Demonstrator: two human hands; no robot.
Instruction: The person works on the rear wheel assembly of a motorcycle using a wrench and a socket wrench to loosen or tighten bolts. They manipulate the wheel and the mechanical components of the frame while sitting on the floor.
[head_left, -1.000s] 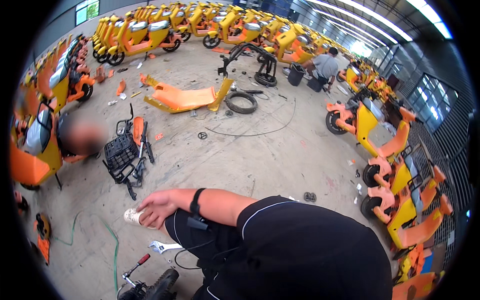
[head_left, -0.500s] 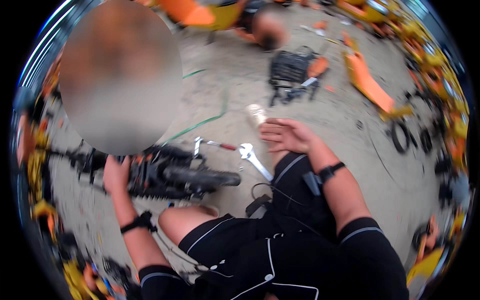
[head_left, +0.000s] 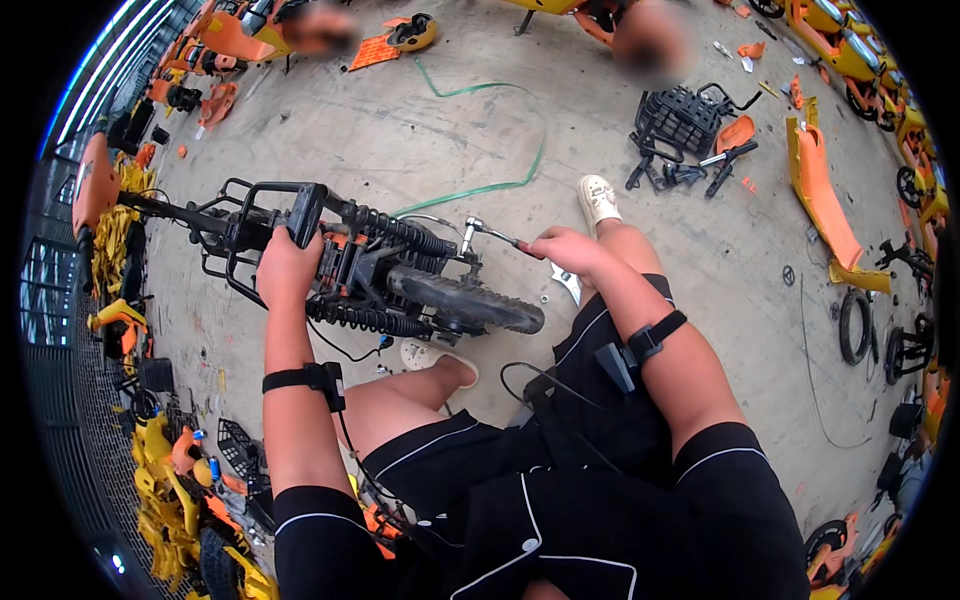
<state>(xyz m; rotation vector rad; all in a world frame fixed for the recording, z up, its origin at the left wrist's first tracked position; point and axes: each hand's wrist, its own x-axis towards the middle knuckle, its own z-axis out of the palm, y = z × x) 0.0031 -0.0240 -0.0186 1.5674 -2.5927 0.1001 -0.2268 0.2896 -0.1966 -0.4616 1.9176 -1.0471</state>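
Observation:
A stripped-down black bike frame [head_left: 240, 220] with a knobbly rear wheel [head_left: 470, 300] lies in front of me at the left. My left hand [head_left: 288, 268] is closed round a black part of the frame, beside a coil-spring shock absorber [head_left: 400, 228]. In my right hand [head_left: 562, 250] is the red handle of a ratchet wrench [head_left: 495, 232]. The ratchet's head end is at the wheel's axle area; whether it sits on a nut cannot be made out. A silver adjustable wrench [head_left: 568, 282] lies just below my right hand, partly hidden by my leg.
A small nut [head_left: 544, 298] lies on the concrete. Beyond the bike runs a green strap [head_left: 470, 190]. Black racks and parts [head_left: 685, 125] and a long orange panel [head_left: 825, 190] lie at the right. Two other people are at the far side; yellow-orange parts [head_left: 165, 490] pile at the left.
My right hand has gone from open above my knee to closed on the ratchet's handle. The view has shifted, and my left hand is still on the bike.

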